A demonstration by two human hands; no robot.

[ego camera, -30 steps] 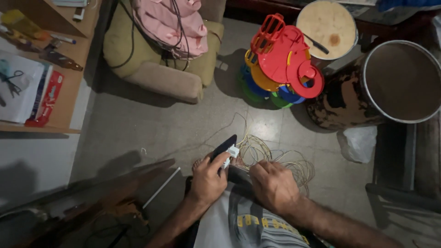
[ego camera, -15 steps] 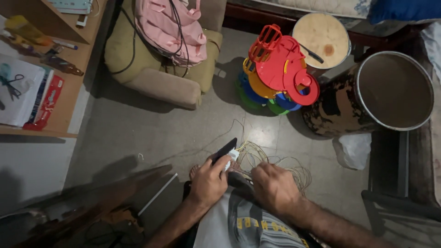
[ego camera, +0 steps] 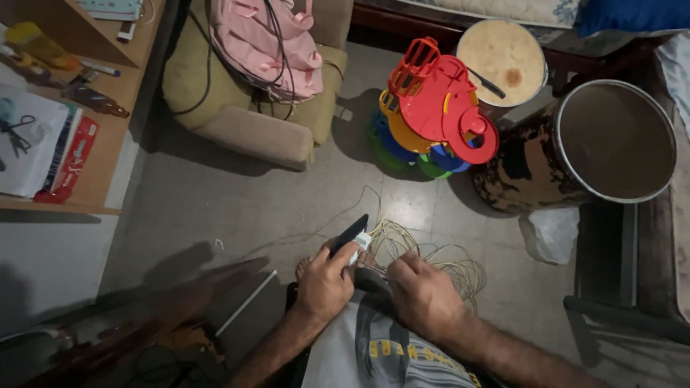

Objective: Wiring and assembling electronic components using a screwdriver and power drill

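My left hand [ego camera: 325,284] grips a small tool with black handles [ego camera: 350,233] and a white piece at its jaws. My right hand [ego camera: 424,296] is closed beside it, fingers pinching thin pale wire. A loose coil of that wire [ego camera: 431,257] lies on the grey floor just beyond both hands. What the right fingers pinch is partly hidden. My lap, in a grey printed shirt [ego camera: 381,352], fills the bottom of the view.
A stack of red, yellow and blue plastic pieces [ego camera: 435,108] stands ahead. Two drums [ego camera: 611,144] sit at right. An olive armchair [ego camera: 244,115] with a pink bag [ego camera: 262,43] is behind, a wooden shelf [ego camera: 108,93] at left, a white plastic bag [ego camera: 550,233] near the drum.
The view has drifted slightly, so the objects sit a little lower in the frame. Both hands stay together at the wire, with hardly any shift.
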